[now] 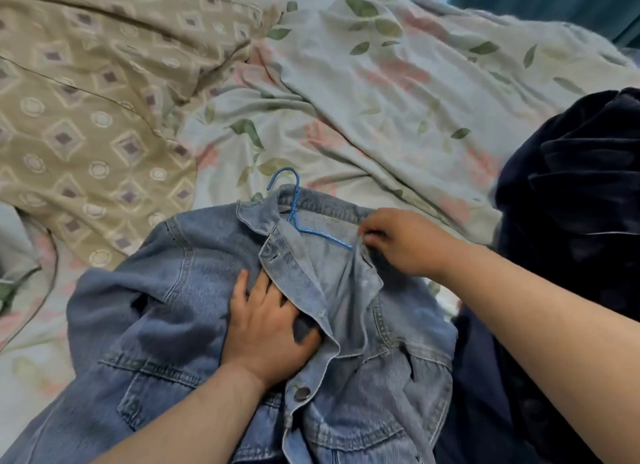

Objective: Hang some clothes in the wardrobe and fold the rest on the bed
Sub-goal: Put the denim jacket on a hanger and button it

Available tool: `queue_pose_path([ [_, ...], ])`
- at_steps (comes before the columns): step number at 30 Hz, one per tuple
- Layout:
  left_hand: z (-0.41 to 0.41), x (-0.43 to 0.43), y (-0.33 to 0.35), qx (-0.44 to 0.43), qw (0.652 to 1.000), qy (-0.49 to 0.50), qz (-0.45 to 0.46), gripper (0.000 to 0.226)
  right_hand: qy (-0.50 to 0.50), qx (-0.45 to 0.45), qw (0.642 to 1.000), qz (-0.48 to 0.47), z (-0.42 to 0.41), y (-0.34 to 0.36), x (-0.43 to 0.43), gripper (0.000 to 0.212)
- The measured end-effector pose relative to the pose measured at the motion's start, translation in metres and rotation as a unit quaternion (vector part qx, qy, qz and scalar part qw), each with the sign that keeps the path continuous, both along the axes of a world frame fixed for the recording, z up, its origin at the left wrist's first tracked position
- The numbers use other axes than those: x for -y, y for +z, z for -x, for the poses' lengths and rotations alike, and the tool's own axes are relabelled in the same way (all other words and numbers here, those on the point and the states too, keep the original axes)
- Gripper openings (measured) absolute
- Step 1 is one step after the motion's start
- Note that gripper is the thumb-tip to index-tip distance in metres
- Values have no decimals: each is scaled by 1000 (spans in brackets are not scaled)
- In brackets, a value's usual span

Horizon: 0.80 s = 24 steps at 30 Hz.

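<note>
At the far left, one tan bedcover (pixel 86 93) with a diamond and circle pattern is seen spread over the bed. One pale floral sheet (pixel 398 93), printed with green leaves and pink blooms, is laid rumpled across the middle and far right.

One denim jacket (pixel 166 311) is found at near centre, laid front-up on the sheet. Its long axis is run near to far, with the collar pointed toward the far side and the hem lost below the near edge of the frame. The front is open; one metal button (pixel 302 393) is counted on the placket.

One left hand (pixel 268 328) is observed on the jacket's left front panel, fingers spread and tucked under the edge of the open placket; a firm grip on the cloth cannot be confirmed.

One blue wire hanger (pixel 294 204) is noted inside the neck opening. Its hook is pointed to the far side, clear of the collar, and one arm is slanted down to the right beneath the denim.

One right hand (pixel 405 242) is recorded at the right side of the collar, fingers curled and pinched on the denim just beside the hanger's arm tip.

One dark navy garment (pixel 571 204) is heaped at the right edge, beside the right forearm.
</note>
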<state>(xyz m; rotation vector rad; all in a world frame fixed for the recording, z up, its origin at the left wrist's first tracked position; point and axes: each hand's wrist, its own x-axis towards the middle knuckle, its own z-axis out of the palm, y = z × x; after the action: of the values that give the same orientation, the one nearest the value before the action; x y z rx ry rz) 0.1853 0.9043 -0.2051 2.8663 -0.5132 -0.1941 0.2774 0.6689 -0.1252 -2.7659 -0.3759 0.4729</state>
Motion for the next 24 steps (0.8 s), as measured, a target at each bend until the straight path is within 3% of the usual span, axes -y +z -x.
queue_pose_path([
  [5, -1, -2, -11, 28, 1000, -11, 10, 71, -96, 5, 989, 112, -31, -22, -25, 17],
  [8, -2, -4, -17, 10, 1000, -9, -17, 80, -181, -17, 979, 96, -46, -33, -19, 19],
  [13, -2, 0, -18, 14, 1000, 2, -14, 83, -286, 76, 953, 60, -58, -35, -7, 31],
  [16, -1, -1, -21, 28, 1000, 5, -3, 81, -261, 89, 958, 80, -54, -42, -11, 31],
  [18, -2, -2, -20, 34, 999, 4, 16, 77, -264, 173, 947, 61, -39, -36, -15, 27],
  [20, -2, -3, -20, 48, 998, 1, 35, 70, -243, 286, 926, -41, -7, -21, -30, 21],
  [21, -2, -4, -21, 61, 997, -2, 45, 66, -195, 290, 932, -101, 13, -15, -40, 16],
  [24, -2, -4, -20, 76, 994, -4, 83, 51, -86, 101, 982, -138, 75, -24, -65, 14],
])
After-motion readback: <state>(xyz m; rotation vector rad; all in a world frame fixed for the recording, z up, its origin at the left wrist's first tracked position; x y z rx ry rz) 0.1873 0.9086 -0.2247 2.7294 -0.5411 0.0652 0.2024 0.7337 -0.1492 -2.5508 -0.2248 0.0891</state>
